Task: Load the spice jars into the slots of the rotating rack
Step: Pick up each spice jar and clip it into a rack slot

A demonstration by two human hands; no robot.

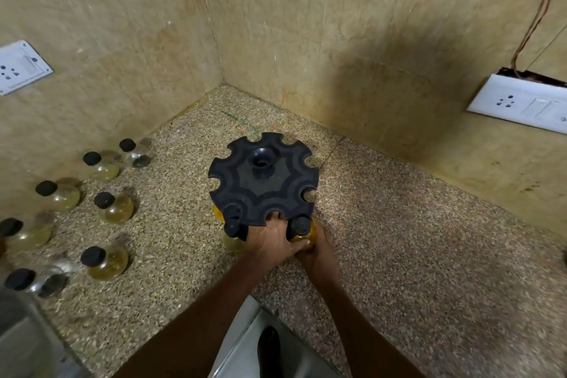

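Both hands met at the near edge of the black rack [263,178], which stood on the speckled tabletop [399,224] in the corner of the walls.

Right hand [319,250] was wrapped around an amber jar [302,232] with a black cap, holding it at the rim of the rack, just below a slot. Left hand [273,239] lay over the right, its fingers reaching up to touch the rack's edge between two slots. I could not tell whether it was gripping the rack or only steadying it; the fingertips were partly hidden.

Just left of the hands, two more black-capped jars [232,228] sat at the rack's lower tier, apparently already loaded; the blur made their seating uncertain.

Well to the left of the hands, seven loose jars [106,261] waited on the tabletop, some with yellow contents, some looking clear.

Step in hand, as I judged it: seating a jar by its neck into an open notch while the other hand stopped the rack from turning. The task looked early, with most slots open.

Next move would call for sliding the neck fully into the notch, letting go once it hung, then turning the rack to bring an empty slot near and reaching left for another jar.
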